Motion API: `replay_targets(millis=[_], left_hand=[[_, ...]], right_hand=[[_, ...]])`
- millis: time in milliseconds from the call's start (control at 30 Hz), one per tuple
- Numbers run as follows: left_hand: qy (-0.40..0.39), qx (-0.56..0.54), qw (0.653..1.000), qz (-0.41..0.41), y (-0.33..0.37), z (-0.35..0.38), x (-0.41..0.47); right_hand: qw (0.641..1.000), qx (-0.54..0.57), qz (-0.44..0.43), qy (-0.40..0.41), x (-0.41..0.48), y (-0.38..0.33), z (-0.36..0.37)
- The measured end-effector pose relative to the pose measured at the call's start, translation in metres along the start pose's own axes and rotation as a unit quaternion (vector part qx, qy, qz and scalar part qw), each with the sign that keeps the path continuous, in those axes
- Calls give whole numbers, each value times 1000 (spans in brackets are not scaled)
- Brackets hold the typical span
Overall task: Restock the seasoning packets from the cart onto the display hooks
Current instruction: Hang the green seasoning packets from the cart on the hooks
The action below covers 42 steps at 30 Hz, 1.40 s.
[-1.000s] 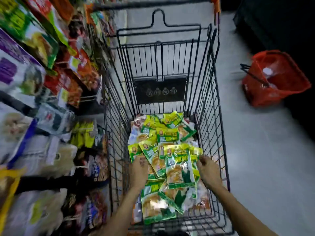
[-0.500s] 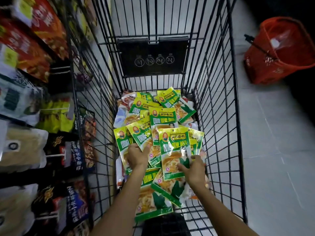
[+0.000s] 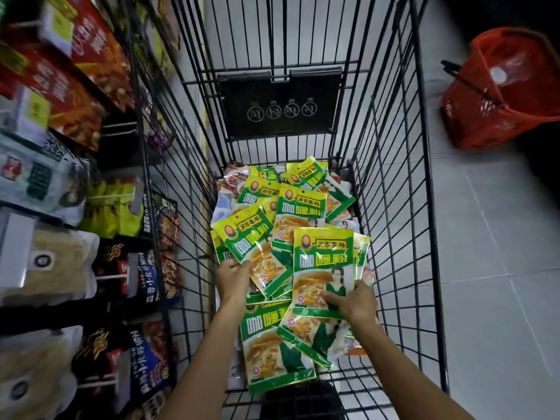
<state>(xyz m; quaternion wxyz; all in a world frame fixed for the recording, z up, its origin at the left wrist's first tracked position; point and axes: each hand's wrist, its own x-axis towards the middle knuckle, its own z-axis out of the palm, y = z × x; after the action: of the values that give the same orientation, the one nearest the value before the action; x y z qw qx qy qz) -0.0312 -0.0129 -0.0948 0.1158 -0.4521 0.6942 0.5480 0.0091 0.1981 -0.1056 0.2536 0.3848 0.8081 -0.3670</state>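
Note:
Several green and yellow seasoning packets (image 3: 298, 207) lie heaped in the bottom of a black wire cart (image 3: 394, 183). My left hand (image 3: 231, 278) pinches the lower edge of one tilted packet (image 3: 251, 241) at the heap's left side. My right hand (image 3: 353, 301) grips the bottom of an upright packet (image 3: 322, 262), lifted slightly above the pile. Both arms reach down into the cart. On the left, display hooks (image 3: 113, 277) carry hanging bags.
Shelves at left hold red boxes (image 3: 75, 83), a row of yellow packets (image 3: 112, 207) and dark bags (image 3: 142, 356) close against the cart's side. A red shopping basket (image 3: 503, 92) stands on the grey tiled floor at upper right.
The view has dropped closer into the cart. Both hands have closed on packets and raised them from the heap; the right-hand packet now stands more upright.

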Motion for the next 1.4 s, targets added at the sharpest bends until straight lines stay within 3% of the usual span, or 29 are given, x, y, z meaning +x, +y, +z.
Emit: replay_targets(millis=[200, 500, 767, 900, 1000, 1167, 1400], left_hand=[[-9, -64, 996, -56, 11, 23, 2], [-31, -103, 992, -62, 26, -1, -22], [52, -130, 986, 96, 81, -90, -108], [141, -160, 951, 223, 116, -158, -174], [210, -186, 912, 298, 131, -210, -240], [322, -211, 854, 349, 132, -283, -352], [487, -220, 754, 382, 106, -366, -515]], right_hand=[[978, 203, 7, -44, -3, 3, -9], [958, 257, -54, -112, -29, -30, -46], [934, 208, -237, -166, -89, -108, -103], [903, 178, -318, -230, -136, -158, -124], [862, 152, -403, -267, -183, -191, -133], [771, 104, -519, -355, -275, -233, -141], [604, 90, -626, -485, -445, -250, -139]])
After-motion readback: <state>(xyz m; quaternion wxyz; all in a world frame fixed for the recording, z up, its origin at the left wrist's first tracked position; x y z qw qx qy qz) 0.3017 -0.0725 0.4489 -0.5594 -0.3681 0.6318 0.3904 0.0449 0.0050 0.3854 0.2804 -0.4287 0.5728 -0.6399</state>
